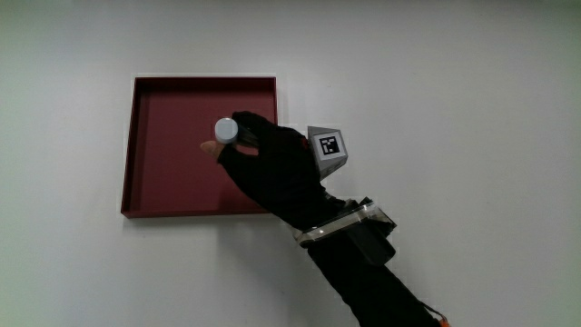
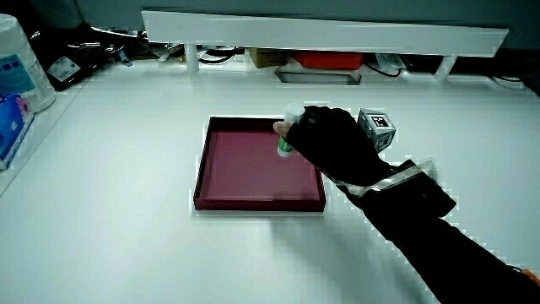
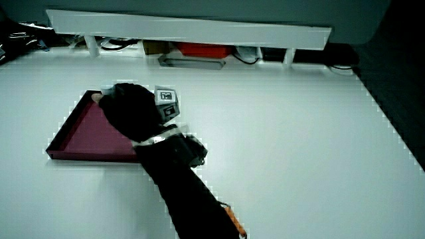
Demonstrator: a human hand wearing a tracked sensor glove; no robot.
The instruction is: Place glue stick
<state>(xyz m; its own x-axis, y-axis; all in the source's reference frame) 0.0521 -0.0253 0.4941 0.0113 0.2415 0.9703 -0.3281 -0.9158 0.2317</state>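
Dark red tray (image 1: 132, 145), square with low walls, sits mid-frame in the main view on the white counter (image 1: 454, 91). The hand (image 1: 272, 168) is over the tray, forearm (image 1: 381, 291) crossing the tray wall nearest the person. The fingers (image 1: 247, 127) are closed around the glue stick (image 1: 226, 131), gripping it upright with the white cap up.

The stick is above the tray's inside, in the half farther from the person. Only the cap top shows from above; the glove covers the body. In a side view the cap and a greenish strip of the glue stick (image 2: 287, 139) show past the hand (image 2: 333, 143). The base is hidden, so I can't tell if it touches the tray floor.

In a side view the hand (image 3: 133, 113) blocks the stick completely, and only part of the tray (image 3: 73, 143) is visible. The patterned cube (image 1: 328, 145) is on the back of the hand, over the counter just beside the tray. The forearm is cut off at the frame edge in all views.
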